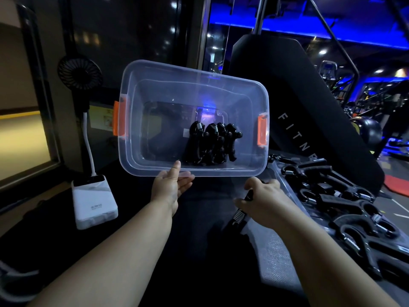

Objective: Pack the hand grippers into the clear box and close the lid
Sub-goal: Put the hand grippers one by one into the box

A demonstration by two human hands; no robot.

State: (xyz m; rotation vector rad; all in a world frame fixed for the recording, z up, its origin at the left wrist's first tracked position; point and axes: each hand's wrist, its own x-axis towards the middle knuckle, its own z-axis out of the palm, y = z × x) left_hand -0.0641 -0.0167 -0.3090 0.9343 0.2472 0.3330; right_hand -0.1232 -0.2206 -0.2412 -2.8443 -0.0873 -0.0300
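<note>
The clear box with orange latches is tilted up toward me, its opening facing the camera. Several black hand grippers lie bunched at its lower right. My left hand pinches the box's near rim, thumb inside and fingers underneath. To the right and just below the box, my right hand grips one black hand gripper, whose spring shows below my palm. Several more hand grippers lie on the clear lid at the right.
A white power bank with a cabled black fan stands at the left. A black fitness machine rises behind the box. Dark surface lies below my arms.
</note>
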